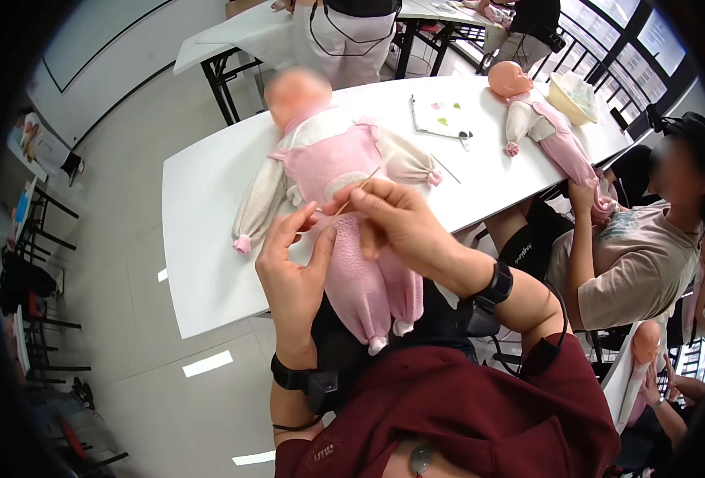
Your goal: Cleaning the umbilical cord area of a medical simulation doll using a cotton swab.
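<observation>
A thin wooden stick (358,192) slants between the fingertips of my right hand (397,218), above a baby doll's belly. My left hand (295,257) is beside the stick's lower end, thumb and index finger apart; nothing shows clearly in its grasp. The baby doll (334,155) lies on its back, wearing a pink and cream outfit. Its head points away from me, and its pink legs (358,287) extend over the table's near edge towards my lap. My hands hide part of its waist.
On the white table (209,179), another thin stick (446,168) lies near the doll's sleeve. Farther right are a printed cloth pad (442,116), a second doll (540,122) and a yellow basin (573,98). A seated person (633,257) holds the second doll's legs.
</observation>
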A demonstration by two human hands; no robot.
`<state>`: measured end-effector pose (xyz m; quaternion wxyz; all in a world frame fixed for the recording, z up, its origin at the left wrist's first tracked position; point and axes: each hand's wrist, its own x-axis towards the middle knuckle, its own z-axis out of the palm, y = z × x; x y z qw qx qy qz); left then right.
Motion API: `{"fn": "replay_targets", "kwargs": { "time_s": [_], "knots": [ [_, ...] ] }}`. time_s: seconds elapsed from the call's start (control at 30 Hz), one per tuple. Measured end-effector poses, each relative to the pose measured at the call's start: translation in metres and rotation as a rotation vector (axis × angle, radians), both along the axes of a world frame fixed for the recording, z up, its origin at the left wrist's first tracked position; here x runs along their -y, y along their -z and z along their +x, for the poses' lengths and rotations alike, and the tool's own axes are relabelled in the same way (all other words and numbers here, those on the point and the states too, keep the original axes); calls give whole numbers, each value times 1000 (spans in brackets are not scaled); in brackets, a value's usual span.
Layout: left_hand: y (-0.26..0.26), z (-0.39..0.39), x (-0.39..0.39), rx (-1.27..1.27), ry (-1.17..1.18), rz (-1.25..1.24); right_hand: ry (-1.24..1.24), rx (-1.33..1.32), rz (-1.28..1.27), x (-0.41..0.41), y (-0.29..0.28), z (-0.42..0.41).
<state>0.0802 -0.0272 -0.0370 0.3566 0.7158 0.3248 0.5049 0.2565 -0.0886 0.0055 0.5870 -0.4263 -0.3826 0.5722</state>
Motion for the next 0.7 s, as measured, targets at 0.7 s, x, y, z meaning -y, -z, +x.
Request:
{"fn": "replay_targets", "kwargs": {
  "time_s": [0.7],
  "knots": [
    [49, 24, 18, -31, -66, -181, 331, 1692, -35, -16, 70, 212]
  ]
}}
